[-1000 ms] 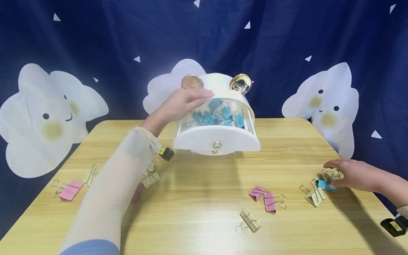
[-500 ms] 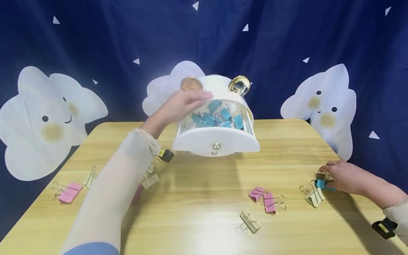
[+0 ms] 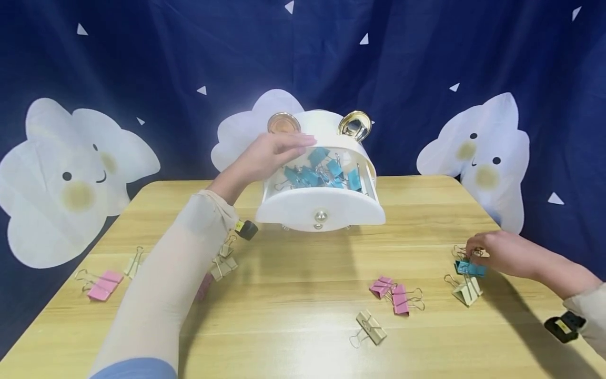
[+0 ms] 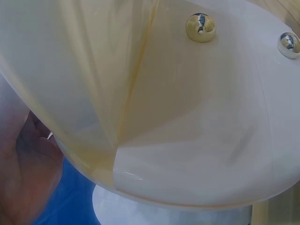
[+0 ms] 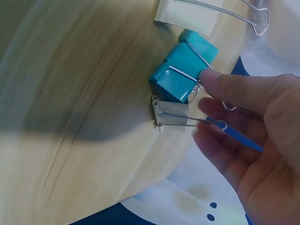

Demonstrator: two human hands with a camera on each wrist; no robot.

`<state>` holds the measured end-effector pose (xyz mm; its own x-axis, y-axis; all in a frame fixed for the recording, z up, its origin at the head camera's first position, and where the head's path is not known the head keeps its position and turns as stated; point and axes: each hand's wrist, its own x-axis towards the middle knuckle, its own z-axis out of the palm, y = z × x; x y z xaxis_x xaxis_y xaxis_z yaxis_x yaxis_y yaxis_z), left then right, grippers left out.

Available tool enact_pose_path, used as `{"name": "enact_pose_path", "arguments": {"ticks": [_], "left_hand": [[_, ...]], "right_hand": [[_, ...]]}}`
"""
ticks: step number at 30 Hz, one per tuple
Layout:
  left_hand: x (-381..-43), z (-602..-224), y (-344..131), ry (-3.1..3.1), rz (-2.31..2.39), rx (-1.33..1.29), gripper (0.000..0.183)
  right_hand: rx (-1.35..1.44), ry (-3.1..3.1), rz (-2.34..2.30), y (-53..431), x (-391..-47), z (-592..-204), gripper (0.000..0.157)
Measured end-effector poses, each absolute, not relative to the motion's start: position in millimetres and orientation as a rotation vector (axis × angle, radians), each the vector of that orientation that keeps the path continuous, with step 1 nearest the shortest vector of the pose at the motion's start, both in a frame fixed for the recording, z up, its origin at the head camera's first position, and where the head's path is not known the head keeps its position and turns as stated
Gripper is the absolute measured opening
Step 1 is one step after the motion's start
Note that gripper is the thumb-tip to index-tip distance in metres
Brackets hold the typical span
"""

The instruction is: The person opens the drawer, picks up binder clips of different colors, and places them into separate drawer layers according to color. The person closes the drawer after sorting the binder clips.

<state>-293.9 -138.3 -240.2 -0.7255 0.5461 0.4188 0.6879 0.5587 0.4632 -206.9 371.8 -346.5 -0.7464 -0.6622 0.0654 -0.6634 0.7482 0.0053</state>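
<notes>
The sleeve covers part of a pink clip. In the left wrist view, the box hides some of the left hand. In the right one, the top edge crops a pale clip; the right hand partly masks the blue clip. Drawer clips overlap past counting.

From back here I see a drawer in smooth, glossy white plastic, a polished metal knob, a shiny teal binder clip with metal wire handles, a smooth wood-grained tabletop and a matt cloth backdrop.
</notes>
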Motion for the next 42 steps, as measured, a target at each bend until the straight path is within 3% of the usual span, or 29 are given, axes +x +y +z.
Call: {"name": "enact_pose_path", "arguments": {"ticks": [14, 25, 30, 35, 42], "left_hand": [[-295, -241, -139, -2.552, -0.881, -1.046, 0.034], [-293, -241, -140, -2.557, -0.903, -1.037, 0.034], [-292, -242, -139, -2.559, -0.912, -1.055, 0.034], [-292, -241, -138, -2.541, -0.906, -1.077, 0.034], [-291, -241, -139, -2.55, -0.91, -1.066, 0.034]], "right_hand": [[1.054, -2.644, 0.001, 370, -201, -346, 0.034], [1.007, -2.979, 0.033, 352, -197, -356, 0.021], [1.015, -2.991, -0.014, 346, -199, -358, 0.028], [1.083, -2.806, -0.168, 356, -202, -354, 0.047], [1.199, -2.799, -0.395, 370, -207, -359, 0.055]]}}
